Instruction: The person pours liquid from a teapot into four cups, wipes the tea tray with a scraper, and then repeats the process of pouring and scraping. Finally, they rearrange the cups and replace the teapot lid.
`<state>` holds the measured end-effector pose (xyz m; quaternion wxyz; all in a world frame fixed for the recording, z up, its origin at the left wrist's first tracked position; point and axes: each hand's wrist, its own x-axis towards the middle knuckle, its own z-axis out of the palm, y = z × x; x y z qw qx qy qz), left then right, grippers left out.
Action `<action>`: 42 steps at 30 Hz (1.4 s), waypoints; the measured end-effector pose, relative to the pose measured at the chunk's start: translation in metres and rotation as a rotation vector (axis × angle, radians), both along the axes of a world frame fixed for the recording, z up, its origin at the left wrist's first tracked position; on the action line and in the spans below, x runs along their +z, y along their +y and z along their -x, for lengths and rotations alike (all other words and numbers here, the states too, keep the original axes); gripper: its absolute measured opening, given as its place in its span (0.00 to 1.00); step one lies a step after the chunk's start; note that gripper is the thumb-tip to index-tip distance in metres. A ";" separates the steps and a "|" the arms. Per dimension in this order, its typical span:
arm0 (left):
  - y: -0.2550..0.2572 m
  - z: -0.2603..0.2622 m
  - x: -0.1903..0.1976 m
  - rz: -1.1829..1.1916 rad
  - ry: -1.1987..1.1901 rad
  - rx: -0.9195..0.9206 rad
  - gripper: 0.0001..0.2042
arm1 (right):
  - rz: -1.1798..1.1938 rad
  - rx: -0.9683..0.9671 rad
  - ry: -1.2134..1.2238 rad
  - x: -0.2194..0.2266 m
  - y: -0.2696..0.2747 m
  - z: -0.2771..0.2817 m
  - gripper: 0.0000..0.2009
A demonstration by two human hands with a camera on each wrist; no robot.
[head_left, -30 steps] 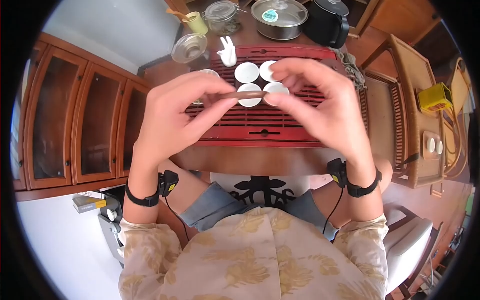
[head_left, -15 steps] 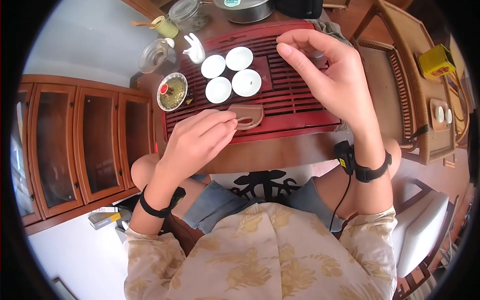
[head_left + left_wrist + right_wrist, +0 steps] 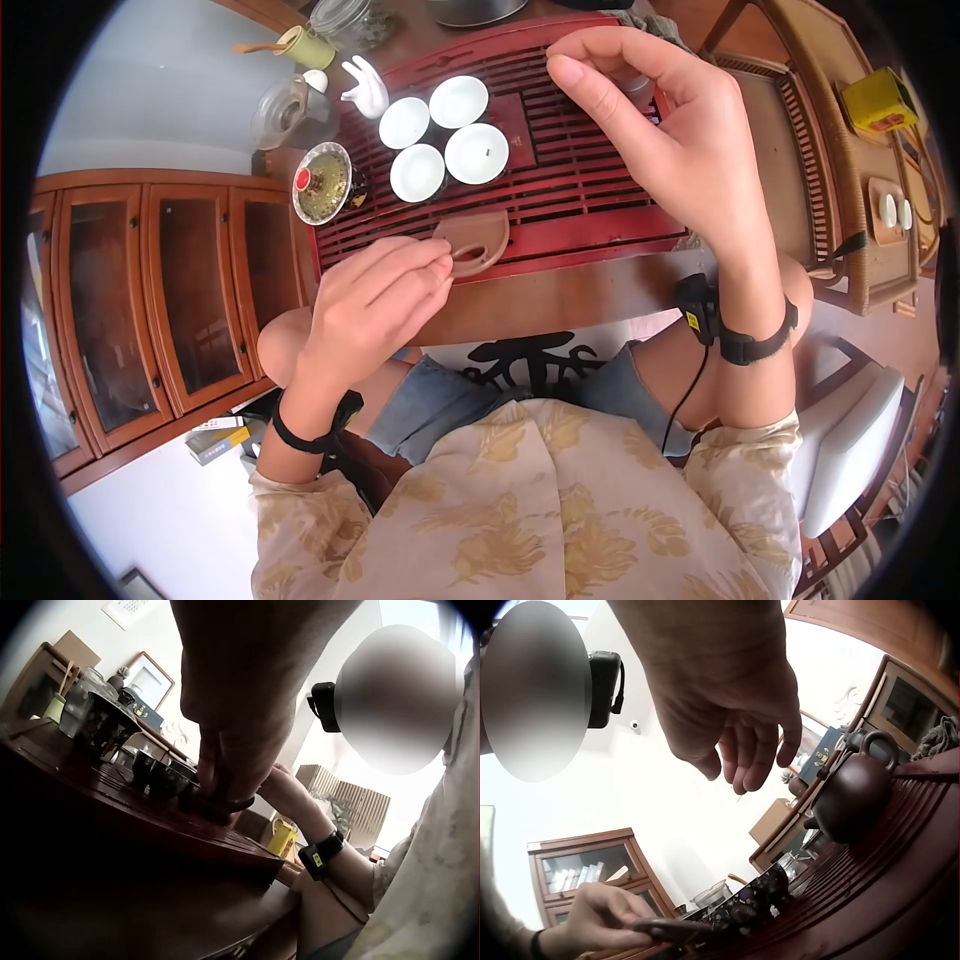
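Observation:
My left hand point(image 3: 375, 310) pinches a flat brown half-round piece point(image 3: 485, 232) by its edge, beside an oval hole in it. The piece is over the front of the red slatted tea tray point(image 3: 590, 235). Apart from it, my right hand point(image 3: 690, 140) hovers over the tray's right side with bent, relaxed fingers and nothing between them. Beneath that hand a dark brown teapot point(image 3: 851, 799) stands on the tray, mostly hidden in the head view. Several white-lined cups point(image 3: 418, 173) stand together beyond the piece, one with a dark speck inside.
At the tray's left stands a bowl of tea leaves point(image 3: 330, 200) with a red knob in it. Behind are a white hand-shaped figurine point(image 3: 367, 90), a glass pitcher point(image 3: 275, 115), a green holder point(image 3: 305, 47) and a glass jar point(image 3: 345, 25). A rattan shelf point(image 3: 850, 190) flanks the right.
Both hands held the brown piece together a second ago. My right hand has let go and moved away rightward; my left has lowered the piece toward the tray's front. The head view has shifted.

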<state>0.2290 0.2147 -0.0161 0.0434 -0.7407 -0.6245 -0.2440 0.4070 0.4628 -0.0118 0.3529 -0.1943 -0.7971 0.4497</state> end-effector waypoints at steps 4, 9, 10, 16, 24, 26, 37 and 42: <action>0.012 0.000 -0.009 0.023 -0.001 -0.002 0.08 | -0.019 -0.033 -0.020 0.004 -0.004 0.001 0.12; -0.004 -0.006 -0.010 0.098 0.011 -0.040 0.08 | 0.003 0.062 -0.055 0.012 0.002 -0.007 0.14; -0.007 -0.007 -0.007 0.117 -0.009 -0.046 0.10 | 0.044 0.142 -0.051 0.025 0.006 -0.014 0.14; 0.006 -0.026 -0.008 0.018 -0.296 0.228 0.14 | 0.038 -0.009 0.069 0.017 -0.003 -0.001 0.08; 0.072 -0.068 -0.014 0.167 -0.806 0.214 0.11 | -0.036 -0.024 0.067 0.021 0.002 -0.010 0.08; 0.083 -0.077 -0.019 0.146 -0.781 0.210 0.10 | 0.034 0.033 0.137 0.008 0.014 -0.007 0.08; 0.097 -0.089 -0.042 0.176 -0.738 0.342 0.06 | -0.076 0.002 0.177 0.016 0.013 -0.019 0.09; 0.085 -0.085 -0.038 0.192 -0.824 0.412 0.05 | -0.008 0.100 0.264 0.002 0.024 -0.011 0.09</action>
